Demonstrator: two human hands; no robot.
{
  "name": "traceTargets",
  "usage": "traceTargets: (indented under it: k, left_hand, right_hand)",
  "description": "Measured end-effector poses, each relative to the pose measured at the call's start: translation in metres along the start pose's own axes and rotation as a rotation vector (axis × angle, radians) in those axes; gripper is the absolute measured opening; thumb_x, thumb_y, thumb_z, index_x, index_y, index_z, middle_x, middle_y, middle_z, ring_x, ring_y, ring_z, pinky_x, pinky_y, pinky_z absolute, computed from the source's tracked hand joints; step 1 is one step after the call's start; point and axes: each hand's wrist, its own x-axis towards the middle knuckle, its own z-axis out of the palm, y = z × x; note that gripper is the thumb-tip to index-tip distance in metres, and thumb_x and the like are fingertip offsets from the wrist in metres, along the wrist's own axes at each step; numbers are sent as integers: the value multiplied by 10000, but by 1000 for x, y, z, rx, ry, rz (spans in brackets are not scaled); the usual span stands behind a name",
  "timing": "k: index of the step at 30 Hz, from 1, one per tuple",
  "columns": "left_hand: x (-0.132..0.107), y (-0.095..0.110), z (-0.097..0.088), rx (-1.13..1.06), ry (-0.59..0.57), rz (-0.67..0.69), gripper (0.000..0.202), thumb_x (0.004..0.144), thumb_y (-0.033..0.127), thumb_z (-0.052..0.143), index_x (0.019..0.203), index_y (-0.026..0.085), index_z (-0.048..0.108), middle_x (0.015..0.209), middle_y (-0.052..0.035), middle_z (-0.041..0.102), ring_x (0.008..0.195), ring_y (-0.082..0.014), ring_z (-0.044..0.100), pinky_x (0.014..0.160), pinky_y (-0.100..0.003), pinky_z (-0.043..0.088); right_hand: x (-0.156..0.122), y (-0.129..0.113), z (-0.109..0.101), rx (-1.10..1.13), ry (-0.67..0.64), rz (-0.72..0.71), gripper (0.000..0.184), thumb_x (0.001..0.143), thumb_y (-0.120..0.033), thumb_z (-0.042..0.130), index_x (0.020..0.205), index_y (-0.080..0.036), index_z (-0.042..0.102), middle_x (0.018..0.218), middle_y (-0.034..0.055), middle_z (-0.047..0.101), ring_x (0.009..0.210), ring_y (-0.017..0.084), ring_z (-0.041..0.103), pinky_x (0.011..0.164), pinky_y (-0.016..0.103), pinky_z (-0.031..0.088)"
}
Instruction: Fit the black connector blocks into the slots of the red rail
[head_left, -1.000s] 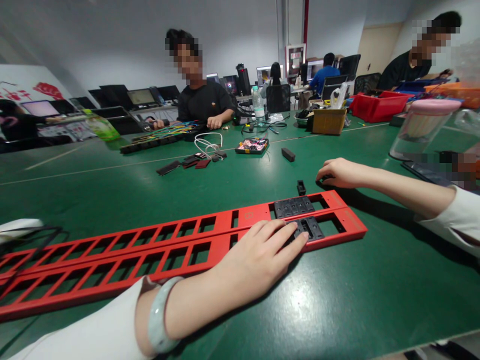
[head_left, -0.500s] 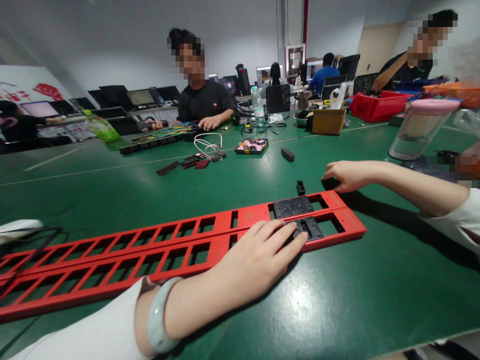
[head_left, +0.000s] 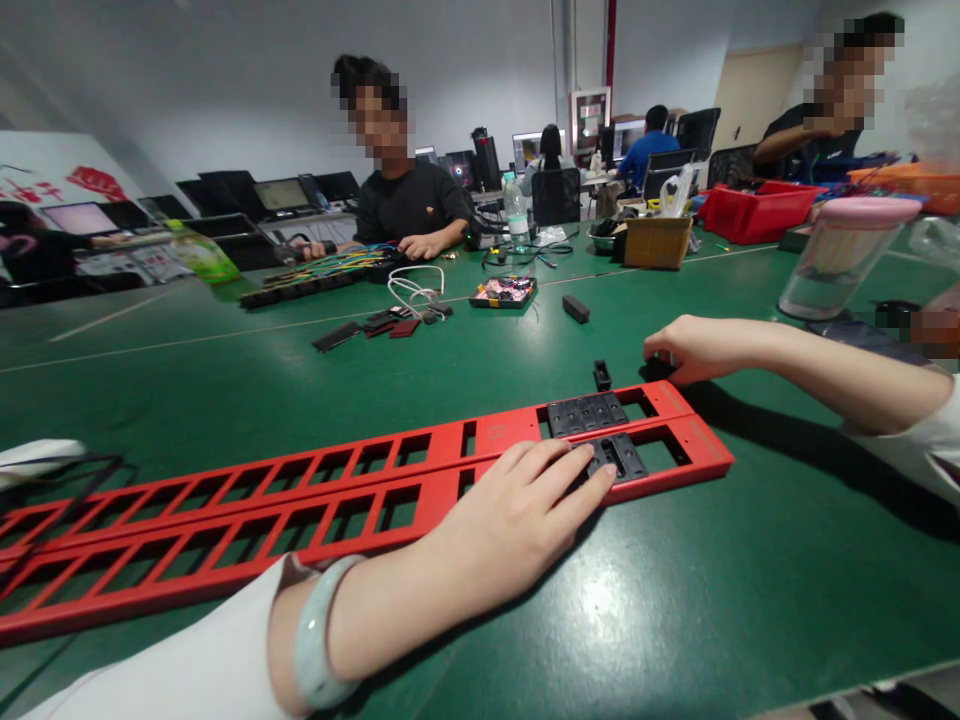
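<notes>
A long red slotted frame (head_left: 442, 440) lies across the green table, its two parallel rows of rectangular openings running from the left edge to the right. Black socket-like blocks (head_left: 586, 411) fill several openings near its right end, in both rows. My left hand (head_left: 525, 500) rests palm down on the near row with its fingers stretched apart, the fingertips touching black blocks (head_left: 628, 456) there. Just beyond the frame's far right corner, my right hand (head_left: 694, 348) reaches down to the table with curled fingers; something dark is under them, partly hidden. A loose black block (head_left: 601, 375) stands behind the frame.
Farther back lie a dark bar (head_left: 576, 309), a small tray of parts (head_left: 504, 292) and dark flat pieces (head_left: 382, 325). A pink-lidded cup (head_left: 836, 260) stands at right, near a red bin (head_left: 757, 212). A co-worker (head_left: 409, 205) sits opposite, beside bundled wires (head_left: 322, 272).
My right hand has lifted very slightly at the wrist and stays by the frame's far corner. My left hand and the frame have not moved.
</notes>
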Motion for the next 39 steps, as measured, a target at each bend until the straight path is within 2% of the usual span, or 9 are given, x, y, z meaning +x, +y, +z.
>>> traceTargets:
  k: [3,6,11,13,16,19,27,32,39]
  left_hand:
    - [0,0,0,2,3,2,338,853,187,479,1189,178,505,1196,-102,532,1073,-247,472,884,-415,426]
    - [0,0,0,2,-2,2,342,855,182,476,1196,177,501,1201,-103,527,1074,-247,469,887,-417,420]
    - [-1,0,1,0,-18,0,357,859,170,469,1216,173,487,1216,-107,515,1087,-248,455,896,-416,412]
    - [-1,0,2,1,-25,-1,362,861,172,467,1222,172,481,1221,-107,511,1091,-252,450,897,-419,411]
    - [-2,0,2,5,-29,-2,361,861,177,469,1222,171,480,1224,-106,509,1094,-256,450,897,-426,411]
    - [-1,0,2,8,-22,-5,352,860,185,476,1211,171,488,1217,-105,514,1089,-255,459,888,-424,419]
    - [1,0,1,4,-19,-2,344,867,188,464,1210,164,489,1207,-101,525,1086,-252,462,887,-422,421]
    - [0,0,1,8,-22,-2,356,862,183,470,1217,163,480,1216,-108,517,1101,-257,454,890,-425,419]
    - [1,0,1,4,-7,-5,355,851,177,487,1206,173,486,1205,-108,523,1094,-252,469,884,-419,426]
  right_hand:
    - [-2,-2,-5,-39,-15,71,310,687,-334,591,904,-115,622,719,71,632,577,147,554,493,227,351]
    - [-6,-8,-14,-106,59,136,338,675,-389,612,884,-125,623,728,78,631,603,170,566,509,244,350]
    - [-25,-38,-29,-190,190,239,399,677,-497,598,835,-133,631,691,96,628,589,196,572,487,262,324]
    - [-36,-56,-34,-72,135,180,408,691,-528,575,835,-151,632,663,68,626,538,159,552,468,244,317]
    - [-48,-81,-38,137,-63,17,419,688,-571,556,783,-169,623,608,24,613,465,111,510,429,212,293]
    - [-48,-95,-35,163,-109,-14,415,674,-561,571,780,-161,613,592,20,602,430,100,485,394,200,259]
    - [-35,-96,-22,61,-54,-50,424,650,-558,595,787,-157,601,611,41,613,447,119,502,384,199,243]
    - [-34,-96,-20,-3,-32,-77,444,650,-576,595,793,-156,603,674,75,645,523,162,573,420,211,269]
    - [-38,-103,-20,-56,-4,-95,377,720,-509,570,798,-141,599,683,90,651,572,203,623,436,227,293]
